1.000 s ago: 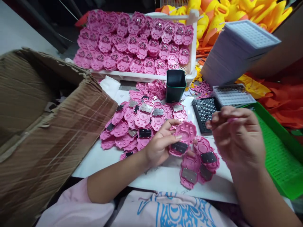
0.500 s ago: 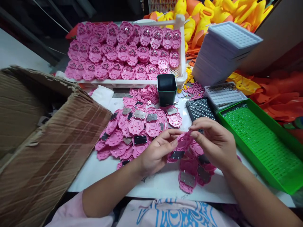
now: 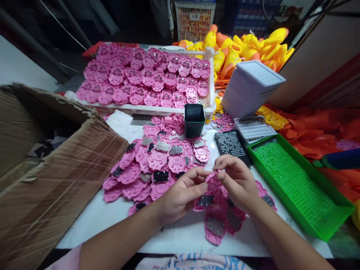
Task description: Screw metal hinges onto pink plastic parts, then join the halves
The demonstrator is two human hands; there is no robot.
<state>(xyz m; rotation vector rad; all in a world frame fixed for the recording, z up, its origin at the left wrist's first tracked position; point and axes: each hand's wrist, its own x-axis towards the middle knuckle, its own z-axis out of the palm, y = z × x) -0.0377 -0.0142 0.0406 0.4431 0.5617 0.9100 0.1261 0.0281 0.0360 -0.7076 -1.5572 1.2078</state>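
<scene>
Head view: left hand (image 3: pixel 181 193) and right hand (image 3: pixel 239 183), fingers closed, pinched one pink plastic casing (image 3: pixel 213 184).
Steady left support likely served best.

Worktop (image 3: pixel 174 240): bare strip along near edge, crossed by left forearm (image 3: pixel 123 228) and right forearm (image 3: pixel 281 228). Tall carton (image 3: pixel 64 180) blocks left edge. Pink pile (image 3: pixel 159 159) fills middle, close to carton; cup (image 3: pixel 194 127) upright behind, crate (image 3: pixel 140 110) walls far edge. Narrow gap, pile to black tray (image 3: pixel 229 144). Green tray (image 3: pixel 298 195) obstructs right edge; bare wedge between it and right forearm.
</scene>
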